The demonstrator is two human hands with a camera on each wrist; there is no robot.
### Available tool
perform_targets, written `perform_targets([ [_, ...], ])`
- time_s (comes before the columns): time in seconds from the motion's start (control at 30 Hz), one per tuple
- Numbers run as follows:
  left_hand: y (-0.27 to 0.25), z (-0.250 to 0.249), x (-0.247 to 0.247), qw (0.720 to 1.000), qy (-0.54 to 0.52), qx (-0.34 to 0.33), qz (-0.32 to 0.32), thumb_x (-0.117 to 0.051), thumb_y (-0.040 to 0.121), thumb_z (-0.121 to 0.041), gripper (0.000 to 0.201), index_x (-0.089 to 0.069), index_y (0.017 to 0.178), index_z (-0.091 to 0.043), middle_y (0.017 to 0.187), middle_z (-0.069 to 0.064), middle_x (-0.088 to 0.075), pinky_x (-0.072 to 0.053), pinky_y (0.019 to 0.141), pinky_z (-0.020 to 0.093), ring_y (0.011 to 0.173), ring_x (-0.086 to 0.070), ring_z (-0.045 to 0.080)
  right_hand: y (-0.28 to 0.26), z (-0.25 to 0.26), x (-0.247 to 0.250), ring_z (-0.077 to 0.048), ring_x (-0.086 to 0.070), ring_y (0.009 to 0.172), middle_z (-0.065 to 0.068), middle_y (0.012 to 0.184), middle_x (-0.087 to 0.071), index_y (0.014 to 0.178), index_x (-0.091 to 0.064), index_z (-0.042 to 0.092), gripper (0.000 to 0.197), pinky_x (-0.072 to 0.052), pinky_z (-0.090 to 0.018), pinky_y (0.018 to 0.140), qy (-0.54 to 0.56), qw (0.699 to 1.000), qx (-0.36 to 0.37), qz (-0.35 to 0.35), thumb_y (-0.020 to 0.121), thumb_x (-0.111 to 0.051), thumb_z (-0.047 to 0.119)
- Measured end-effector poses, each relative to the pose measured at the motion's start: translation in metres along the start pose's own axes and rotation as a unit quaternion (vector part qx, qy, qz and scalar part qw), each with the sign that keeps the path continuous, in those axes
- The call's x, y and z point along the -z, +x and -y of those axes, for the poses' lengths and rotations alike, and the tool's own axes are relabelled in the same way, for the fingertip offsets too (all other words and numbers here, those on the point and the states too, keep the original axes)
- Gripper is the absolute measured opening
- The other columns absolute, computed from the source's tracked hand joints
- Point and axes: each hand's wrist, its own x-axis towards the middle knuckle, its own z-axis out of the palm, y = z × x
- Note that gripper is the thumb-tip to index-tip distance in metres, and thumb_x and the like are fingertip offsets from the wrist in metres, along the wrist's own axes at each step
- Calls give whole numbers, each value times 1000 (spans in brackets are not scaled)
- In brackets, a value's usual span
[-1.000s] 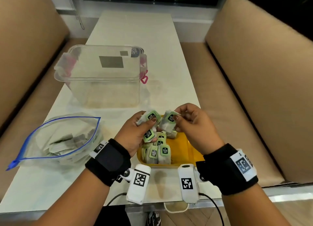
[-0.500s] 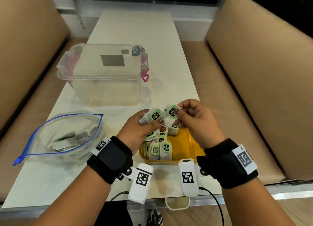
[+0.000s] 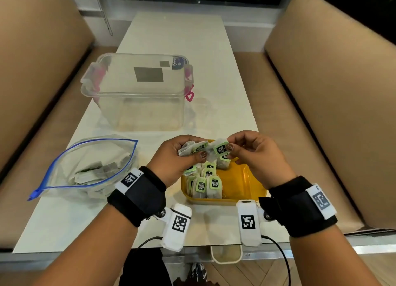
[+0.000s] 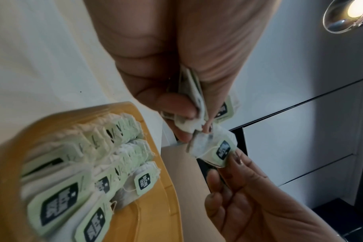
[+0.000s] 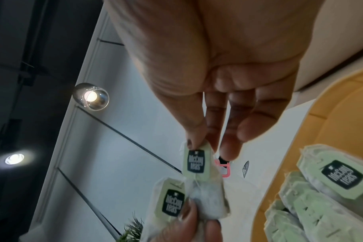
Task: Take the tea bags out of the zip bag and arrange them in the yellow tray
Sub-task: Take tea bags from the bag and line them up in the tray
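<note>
Right thumb and forefinger [image 5: 197, 137] pinching top edge of one tea bag [image 3: 220, 149] by its green tag, other right fingers loosely extended beside it. Right hand [image 3: 259, 155] raised over far edge of yellow tray [image 3: 242, 178]. Left hand [image 3: 175, 157] curled around small bunch of tea bags [image 3: 190, 149], thumb pressing them against fingers; left thumb tip touching lower part of pinched bag in right wrist view. Left wrist view showing bunch folded edge-on in palm, count not clear. Both wrist views showing tray rows close up, tags reading "McCoy teas"; head view alone showing layout: standing tea bags [image 3: 205, 184] packed in tray's left half, right half bare yellow. Zip bag [image 3: 85, 168] lying open on table [image 3: 171, 39] left of tray, more tea bags inside, seen only from head. Clear lidded container [image 3: 139, 93] with pink latches farther back on table. Ceiling lamp [image 5: 91, 96] only in wrist views.
</note>
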Motion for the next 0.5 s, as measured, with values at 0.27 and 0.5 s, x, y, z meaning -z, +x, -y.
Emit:
perform_targets([
  [0.27, -3, 7, -1, 1000, 9, 16, -1, -69, 78, 7, 25, -70, 95, -12, 91, 3, -73, -54, 74, 28, 85, -69, 20, 12, 8, 10, -20, -61, 71, 6, 78, -69, 86, -71, 21, 9, -52, -29, 66, -160, 986, 39, -4, 86, -68, 13],
  [0.5, -5, 21, 4, 997, 20, 47, -59, -70, 81, 1, 21, -72, 80, -20, 78, 14, -70, -52, 81, 48, 79, -66, 28, 47, 5, 18, -15, -57, 80, 3, 86, -63, 89, -71, 19, 8, -42, -24, 66, -481, 871, -30, 97, 86, -64, 16],
])
